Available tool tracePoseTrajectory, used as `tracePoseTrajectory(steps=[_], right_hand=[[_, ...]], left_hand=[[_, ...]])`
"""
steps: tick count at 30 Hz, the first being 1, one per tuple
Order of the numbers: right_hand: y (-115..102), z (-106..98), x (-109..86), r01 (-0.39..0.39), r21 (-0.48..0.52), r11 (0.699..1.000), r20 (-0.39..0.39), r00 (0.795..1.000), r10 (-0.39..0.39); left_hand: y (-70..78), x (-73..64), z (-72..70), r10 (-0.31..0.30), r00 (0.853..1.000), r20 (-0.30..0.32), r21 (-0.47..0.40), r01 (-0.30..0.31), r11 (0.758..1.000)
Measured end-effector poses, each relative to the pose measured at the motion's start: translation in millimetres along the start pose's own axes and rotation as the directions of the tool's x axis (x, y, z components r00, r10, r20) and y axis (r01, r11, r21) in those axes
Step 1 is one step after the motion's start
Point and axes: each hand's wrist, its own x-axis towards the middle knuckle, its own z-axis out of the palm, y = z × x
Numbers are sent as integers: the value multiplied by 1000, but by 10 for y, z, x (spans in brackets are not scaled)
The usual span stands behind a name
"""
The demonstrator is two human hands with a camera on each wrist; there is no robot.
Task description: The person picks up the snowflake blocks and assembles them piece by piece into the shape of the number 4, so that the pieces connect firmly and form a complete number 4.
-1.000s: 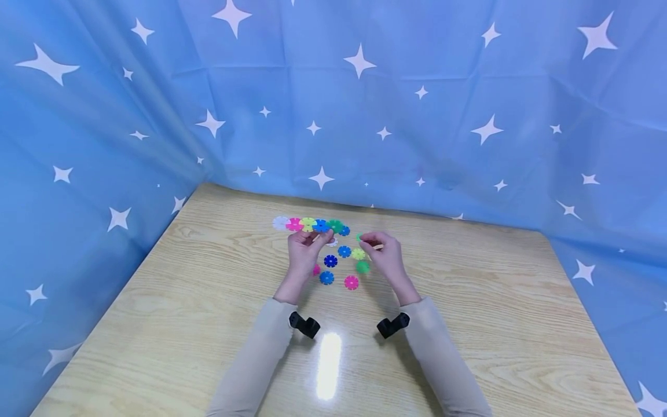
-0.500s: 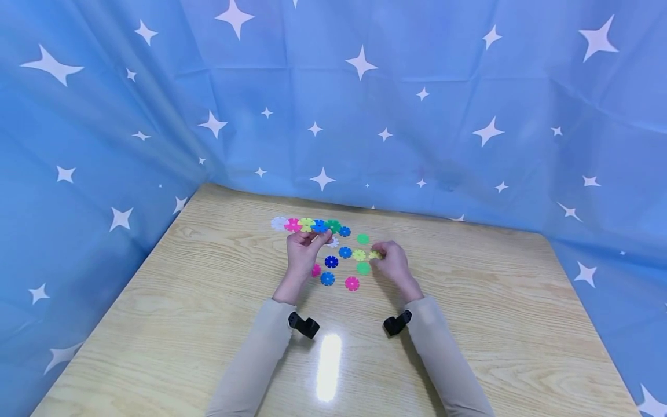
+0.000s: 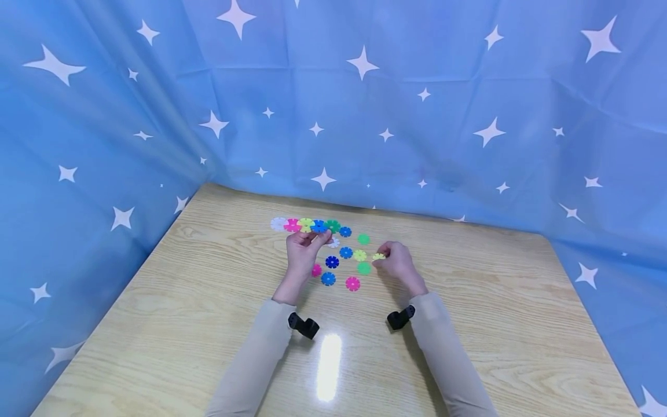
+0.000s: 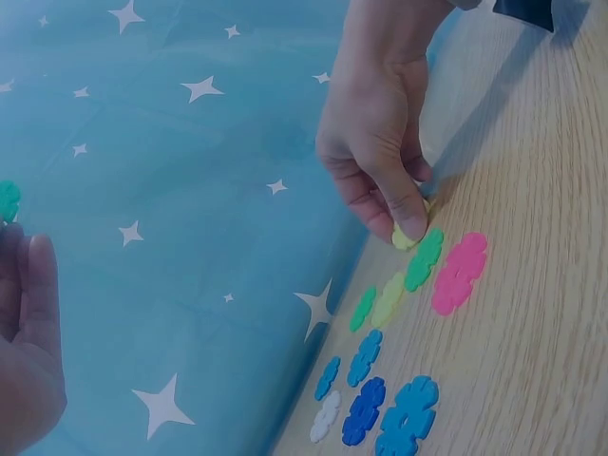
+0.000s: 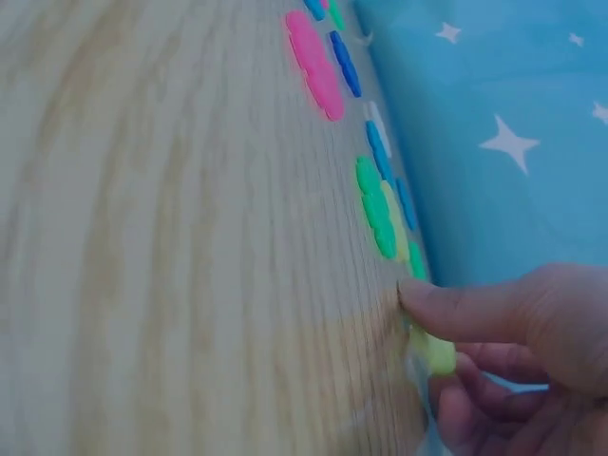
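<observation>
My left hand (image 3: 304, 249) grips the green end of a row of joined notched plastic discs (image 3: 305, 225), coloured white, pink, yellow, blue and green. The row is held above the far part of the table. To the right, my right hand (image 3: 397, 259) pinches a yellow notched disc (image 3: 378, 256) between thumb and fingers, close to the tabletop. The fingers partly hide that disc. In the left wrist view the same yellow disc (image 4: 406, 237) shows below the thumb, near a green disc (image 4: 424, 259) lying flat.
Between the hands lie several loose discs, among them a pink disc (image 3: 352, 284), a dark blue disc (image 3: 332, 262), a yellow disc (image 3: 359, 255) and a light green disc (image 3: 363, 238). A blue star-patterned curtain (image 3: 396, 116) hangs behind the wooden table (image 3: 495, 301).
My right hand has moved right and slightly nearer, from beside the light green disc to the yellow disc, which it now pinches and has shifted slightly right. The left hand keeps the joined row nearly still.
</observation>
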Motion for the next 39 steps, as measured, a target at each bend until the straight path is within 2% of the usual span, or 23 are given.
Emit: tracePoseTrajectory(steps=[7,11,15,18,23,32,36,39], right_hand=[[15,-20,-39,38,63,997,-78,996,-33],[-70,-51,-94,14,224,974,-88,996,6],[-237,-111,-164,0,383,924,-128,990,54],[-372,-158,-214,9,448,894,-175,981,77],[-594,-205,-309,13,557,830,-180,978,105],[-941,-217,-469,106,753,649,-174,984,41],[-1047,-230,-521,125,787,604,-170,985,17],[-1086,-231,-538,120,801,587,-167,986,26]], left_hand=[[-7,-2,15,-9,1000,3,21,9,1000],[-15,-6,22,-15,1000,-2,18,15,1000],[-17,-9,29,-17,1000,-5,0,17,1000],[-21,-10,28,-23,1000,-6,-5,23,1000],[-38,-6,30,-29,1000,-10,-15,29,999],[-57,-23,74,-11,1000,8,-47,12,999],[-66,-24,83,0,1000,3,-43,0,999],[-67,-23,83,3,1000,8,-25,-3,1000]])
